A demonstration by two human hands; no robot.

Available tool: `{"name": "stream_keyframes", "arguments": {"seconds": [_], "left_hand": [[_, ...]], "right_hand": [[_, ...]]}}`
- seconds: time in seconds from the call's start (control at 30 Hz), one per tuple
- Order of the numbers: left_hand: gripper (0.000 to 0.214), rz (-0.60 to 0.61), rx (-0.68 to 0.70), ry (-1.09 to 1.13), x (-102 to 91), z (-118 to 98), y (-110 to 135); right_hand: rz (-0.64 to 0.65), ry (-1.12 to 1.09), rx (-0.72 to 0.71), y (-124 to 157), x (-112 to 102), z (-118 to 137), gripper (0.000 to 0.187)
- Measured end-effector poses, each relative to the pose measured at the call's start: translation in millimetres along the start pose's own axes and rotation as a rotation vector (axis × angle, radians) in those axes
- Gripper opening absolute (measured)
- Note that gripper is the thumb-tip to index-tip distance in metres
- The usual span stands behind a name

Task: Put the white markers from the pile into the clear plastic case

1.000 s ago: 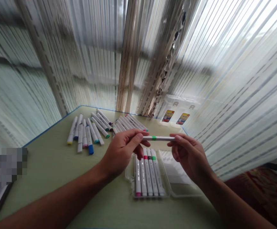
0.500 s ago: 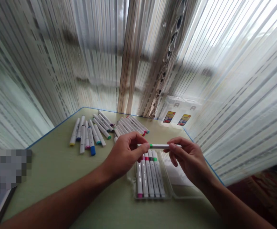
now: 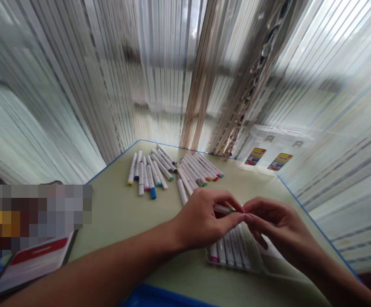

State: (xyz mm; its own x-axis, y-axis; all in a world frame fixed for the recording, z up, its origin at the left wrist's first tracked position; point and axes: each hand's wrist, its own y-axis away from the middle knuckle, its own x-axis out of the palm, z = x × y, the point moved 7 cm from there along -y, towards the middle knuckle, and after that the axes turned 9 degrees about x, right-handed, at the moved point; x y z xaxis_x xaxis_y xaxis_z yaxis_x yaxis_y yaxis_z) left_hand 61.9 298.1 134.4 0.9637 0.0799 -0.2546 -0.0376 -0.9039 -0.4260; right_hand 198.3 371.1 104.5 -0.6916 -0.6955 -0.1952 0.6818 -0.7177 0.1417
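A white marker (image 3: 223, 209) with a green band lies across my left hand (image 3: 201, 219), whose thumb and fingers are closed around it. My right hand (image 3: 278, 221) pinches at the marker's right end, its fingertips meeting those of the left; its grip on the marker is partly hidden. Below both hands sits a clear plastic case (image 3: 236, 268) holding several white markers (image 3: 232, 247) side by side, their upper ends covered by my left hand. Its transparent lid (image 3: 264, 266) lies opened out to the right, under my right hand.
Loose markers lie in a left bunch (image 3: 147, 172) and a right bunch (image 3: 201, 168) on the green table (image 3: 115, 213). A clear box with two labels (image 3: 268, 143) stands at the back right, before striped curtains (image 3: 160, 85). A blue object (image 3: 163, 296) shows at the bottom edge.
The view has swung left, so the table things appear further right. My hands have come together on the marker, right fingertips now meeting the left ones. The blue object has entered below.
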Motion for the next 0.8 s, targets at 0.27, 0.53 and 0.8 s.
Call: {"name": "stream_keyframes", "arguments": {"seconds": [0.27, 0.53, 0.8], "left_hand": [[0.022, 0.006, 0.058, 0.031, 0.6, -8, 1], [0.027, -0.142, -0.046, 0.127, -14.1, 11, -3], [0.024, -0.265, -0.095, 0.384, -22.0, 24, -6]], "right_hand": [[0.012, -0.056, 0.007, -1, -5, -7, 0.018], [-0.079, -0.310, 0.090, -3, -15, -7, 0.023], [-0.230, -0.463, 0.075, -4, -24, -1, 0.023]]}}
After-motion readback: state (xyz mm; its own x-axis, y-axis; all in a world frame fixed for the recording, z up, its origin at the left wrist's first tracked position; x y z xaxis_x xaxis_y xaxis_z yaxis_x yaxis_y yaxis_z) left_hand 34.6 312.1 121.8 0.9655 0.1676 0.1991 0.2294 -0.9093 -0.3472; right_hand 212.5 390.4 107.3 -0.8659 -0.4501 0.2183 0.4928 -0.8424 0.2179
